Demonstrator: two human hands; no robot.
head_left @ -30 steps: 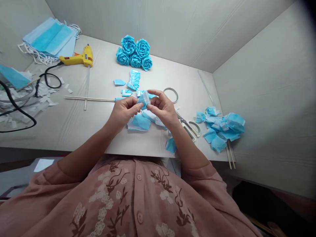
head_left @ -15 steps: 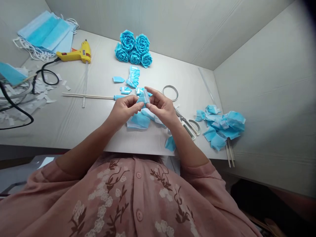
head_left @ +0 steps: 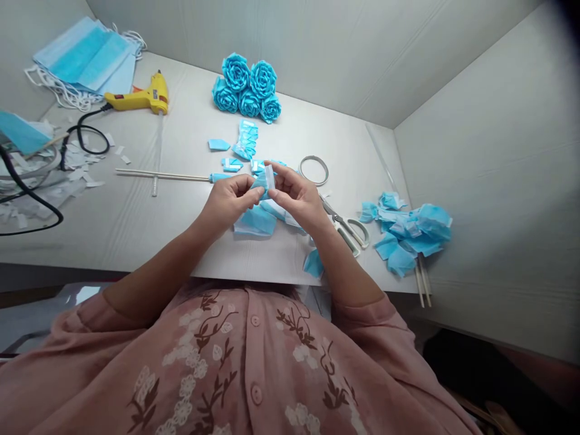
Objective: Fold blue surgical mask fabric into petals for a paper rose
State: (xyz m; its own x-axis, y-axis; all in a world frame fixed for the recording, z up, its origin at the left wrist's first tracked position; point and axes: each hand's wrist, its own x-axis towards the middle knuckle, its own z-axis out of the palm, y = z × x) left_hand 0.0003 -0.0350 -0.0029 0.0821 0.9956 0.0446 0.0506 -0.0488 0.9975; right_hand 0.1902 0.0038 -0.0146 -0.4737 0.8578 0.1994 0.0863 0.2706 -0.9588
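Between my hands, above the table, is a small piece of blue mask fabric [head_left: 260, 180] with a pale strip along its right edge. My left hand [head_left: 230, 202] pinches its left side between thumb and fingers. My right hand [head_left: 296, 196] grips the pale edge, thumb below and forefinger at the top. Beneath my hands lie larger cut fabric pieces [head_left: 254, 222]. Just beyond are small folded blue pieces [head_left: 232, 164] and a stacked row of them [head_left: 247, 139]. Wooden sticks [head_left: 167, 176] with a blue-wrapped end lie left of my hands.
Blue fabric roses [head_left: 249, 84] stand at the back. A yellow glue gun [head_left: 140, 99] and face masks [head_left: 86, 57] lie at the left, near white scraps [head_left: 27, 193]. Scissors [head_left: 347, 226], a tape ring [head_left: 326, 170] and a blue fabric bunch on sticks [head_left: 412, 226] are at the right.
The pale edge of the fabric has turned slightly more upright and flatter toward me in my fingers. Both hands keep nearly the same place and grip.
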